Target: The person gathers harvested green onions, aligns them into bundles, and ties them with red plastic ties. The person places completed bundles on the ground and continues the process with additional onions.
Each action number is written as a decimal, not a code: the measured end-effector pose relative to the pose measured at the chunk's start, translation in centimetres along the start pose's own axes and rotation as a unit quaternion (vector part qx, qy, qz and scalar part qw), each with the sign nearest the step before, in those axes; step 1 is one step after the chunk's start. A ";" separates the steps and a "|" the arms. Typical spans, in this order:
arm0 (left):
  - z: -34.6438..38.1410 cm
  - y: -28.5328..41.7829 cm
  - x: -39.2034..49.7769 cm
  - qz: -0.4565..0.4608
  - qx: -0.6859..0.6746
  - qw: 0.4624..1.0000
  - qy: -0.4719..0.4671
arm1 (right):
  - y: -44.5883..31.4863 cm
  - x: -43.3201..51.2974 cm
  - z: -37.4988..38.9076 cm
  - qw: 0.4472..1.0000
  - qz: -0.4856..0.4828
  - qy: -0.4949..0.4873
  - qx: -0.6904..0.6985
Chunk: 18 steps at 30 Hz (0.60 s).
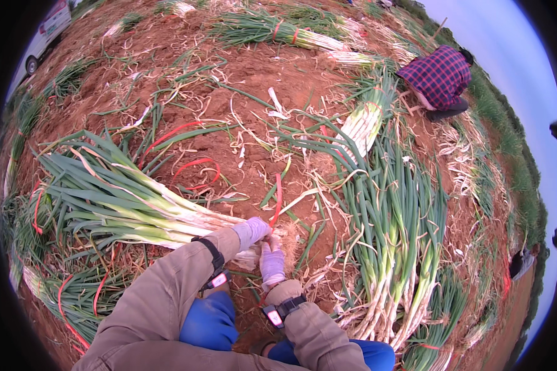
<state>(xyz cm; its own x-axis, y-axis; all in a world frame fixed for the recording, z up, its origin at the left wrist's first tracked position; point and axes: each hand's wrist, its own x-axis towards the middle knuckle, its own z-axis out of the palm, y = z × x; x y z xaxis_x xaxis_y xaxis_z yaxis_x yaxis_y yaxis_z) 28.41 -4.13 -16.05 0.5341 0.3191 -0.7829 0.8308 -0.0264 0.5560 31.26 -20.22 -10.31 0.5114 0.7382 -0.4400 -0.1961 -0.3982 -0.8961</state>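
Note:
A large bunch of green onions (167,211) lies on the soil, its leaves to the left and its roots to the right. At its root end, my gloved left hand (252,232) and my gloved right hand (272,264) meet with their fingertips together on a red plastic tie strip (278,197). One end of the strip stands up above the hands. The part around the stalks is mostly hidden by the hands. Another red strip (204,162) lies curled on the ground behind the bunch.
A loose pile of green onions (390,232) lies at the right, with a tied bunch (362,125) behind it. More tied onions (283,35) lie farther back. A person in a checked shirt (438,76) crouches at the upper right. A white vehicle (42,39) stands at the upper left.

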 end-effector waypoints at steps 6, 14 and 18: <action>-0.7 0.7 -1.2 0.086 0.077 0.993 0.014 | 1.5 1.5 -0.7 0.988 0.103 -0.057 0.098; -3.4 2.3 -5.9 0.069 0.056 0.995 0.048 | -0.8 3.2 -3.2 0.908 0.238 -0.201 0.281; -5.2 1.7 -7.6 0.075 0.082 0.994 -0.008 | -3.5 3.3 -5.8 0.966 0.092 -0.212 -0.116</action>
<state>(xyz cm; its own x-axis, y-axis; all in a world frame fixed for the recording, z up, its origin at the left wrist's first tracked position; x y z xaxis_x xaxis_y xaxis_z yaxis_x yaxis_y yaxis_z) 25.01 -1.69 -7.73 0.6552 0.2842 -0.7000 0.7553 -0.2271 0.6148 38.46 -19.54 -8.31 0.0866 0.7810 -0.6186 -0.0325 -0.6183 -0.7852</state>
